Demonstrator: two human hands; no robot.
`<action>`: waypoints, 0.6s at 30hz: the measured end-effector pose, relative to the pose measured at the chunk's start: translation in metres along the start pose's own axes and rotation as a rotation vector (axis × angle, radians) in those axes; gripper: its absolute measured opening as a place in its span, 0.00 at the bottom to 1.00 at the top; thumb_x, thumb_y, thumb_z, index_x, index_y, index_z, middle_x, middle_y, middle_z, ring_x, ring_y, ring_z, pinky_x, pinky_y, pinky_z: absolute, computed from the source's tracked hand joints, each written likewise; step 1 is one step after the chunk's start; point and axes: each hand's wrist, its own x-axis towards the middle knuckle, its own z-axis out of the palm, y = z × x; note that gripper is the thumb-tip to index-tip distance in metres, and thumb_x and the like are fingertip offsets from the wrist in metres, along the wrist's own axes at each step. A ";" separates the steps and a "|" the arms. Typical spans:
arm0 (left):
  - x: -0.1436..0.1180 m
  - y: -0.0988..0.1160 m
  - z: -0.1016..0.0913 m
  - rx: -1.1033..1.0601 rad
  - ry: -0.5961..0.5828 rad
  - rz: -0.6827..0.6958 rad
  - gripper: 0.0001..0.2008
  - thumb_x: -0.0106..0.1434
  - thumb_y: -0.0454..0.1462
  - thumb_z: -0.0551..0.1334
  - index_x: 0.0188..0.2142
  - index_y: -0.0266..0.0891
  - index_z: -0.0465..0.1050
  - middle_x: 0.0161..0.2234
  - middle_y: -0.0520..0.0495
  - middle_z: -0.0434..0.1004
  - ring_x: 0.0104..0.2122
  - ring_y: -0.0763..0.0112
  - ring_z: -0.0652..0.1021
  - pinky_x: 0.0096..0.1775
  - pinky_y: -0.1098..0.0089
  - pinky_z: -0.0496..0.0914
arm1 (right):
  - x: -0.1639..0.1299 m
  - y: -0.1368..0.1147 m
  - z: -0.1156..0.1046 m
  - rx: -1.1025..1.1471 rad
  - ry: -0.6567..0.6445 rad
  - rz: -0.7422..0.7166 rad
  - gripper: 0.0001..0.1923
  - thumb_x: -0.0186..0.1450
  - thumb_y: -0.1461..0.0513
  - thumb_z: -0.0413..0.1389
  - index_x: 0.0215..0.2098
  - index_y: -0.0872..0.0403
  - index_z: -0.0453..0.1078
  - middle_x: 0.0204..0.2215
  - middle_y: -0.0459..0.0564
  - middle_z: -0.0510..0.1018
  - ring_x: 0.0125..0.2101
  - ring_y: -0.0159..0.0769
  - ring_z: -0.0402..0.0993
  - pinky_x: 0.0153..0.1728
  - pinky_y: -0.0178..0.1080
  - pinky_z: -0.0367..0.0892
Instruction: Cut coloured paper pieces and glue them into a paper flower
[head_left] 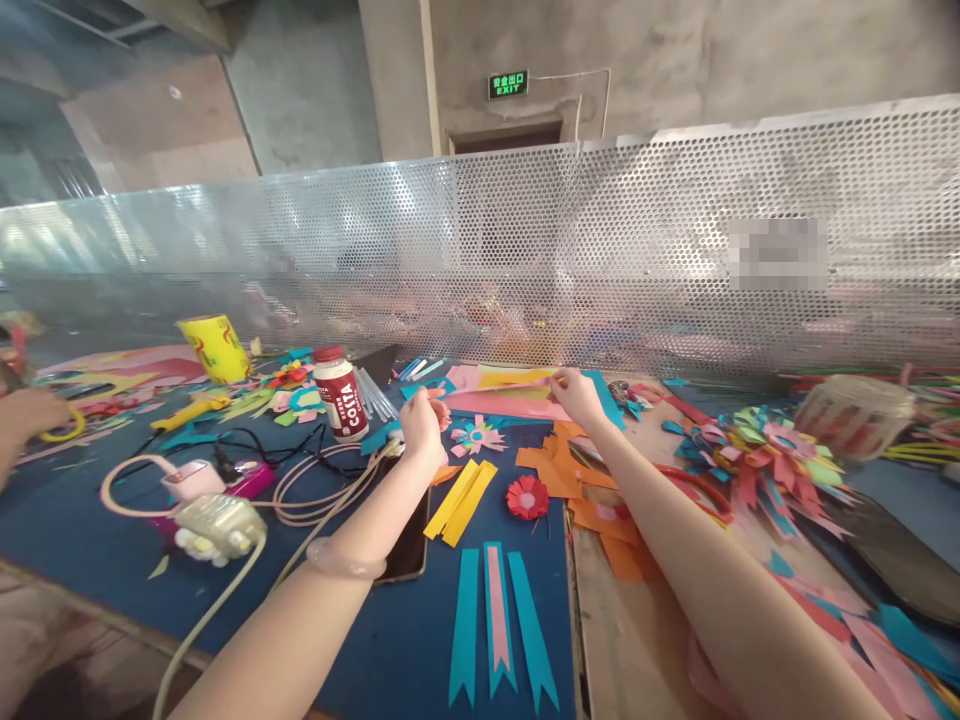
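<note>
Using the Costa bottle as the reference: it stands upright on the blue surface, and the left hand sits just right of it, fingers curled shut around something small. I honestly can't tell what, maybe a bit of paper. Further right of the bottle, toward the mesh screen, the right hand has its fingertips pinched on the yellow strip. That strip lies on the pink sheets with its long axis running left-right, so it stretches from the right hand back toward the left one, ending just beyond the left hand's knuckles. The right hand is the one actually on it. A paper flower lies between the two wrists.
</note>
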 end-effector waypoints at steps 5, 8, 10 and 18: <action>0.001 -0.001 0.000 -0.002 -0.005 -0.017 0.10 0.55 0.36 0.51 0.23 0.36 0.67 0.09 0.56 0.61 0.09 0.80 0.59 0.13 0.78 0.52 | 0.009 -0.009 -0.011 0.419 0.102 0.196 0.04 0.62 0.64 0.48 0.30 0.56 0.60 0.20 0.48 0.75 0.15 0.29 0.70 0.21 0.36 0.71; 0.001 -0.002 0.001 -0.003 -0.003 -0.025 0.09 0.54 0.36 0.51 0.23 0.36 0.67 0.09 0.56 0.61 0.09 0.80 0.59 0.13 0.78 0.52 | 0.012 -0.020 -0.016 0.614 0.162 0.274 0.06 0.63 0.66 0.46 0.28 0.56 0.58 0.19 0.49 0.74 0.17 0.30 0.72 0.24 0.37 0.73; 0.001 -0.002 0.001 -0.002 -0.005 -0.040 0.09 0.54 0.36 0.51 0.23 0.36 0.67 0.09 0.56 0.60 0.09 0.80 0.60 0.14 0.78 0.52 | 0.015 -0.027 -0.020 0.725 0.181 0.320 0.07 0.63 0.67 0.45 0.27 0.55 0.58 0.20 0.49 0.74 0.20 0.31 0.74 0.28 0.38 0.74; -0.003 0.001 0.004 0.006 -0.165 -0.230 0.13 0.57 0.41 0.54 0.24 0.35 0.68 0.12 0.52 0.66 0.10 0.79 0.64 0.15 0.78 0.56 | 0.024 -0.057 -0.059 0.980 0.109 0.397 0.11 0.61 0.71 0.43 0.23 0.53 0.55 0.29 0.52 0.77 0.33 0.35 0.76 0.38 0.42 0.73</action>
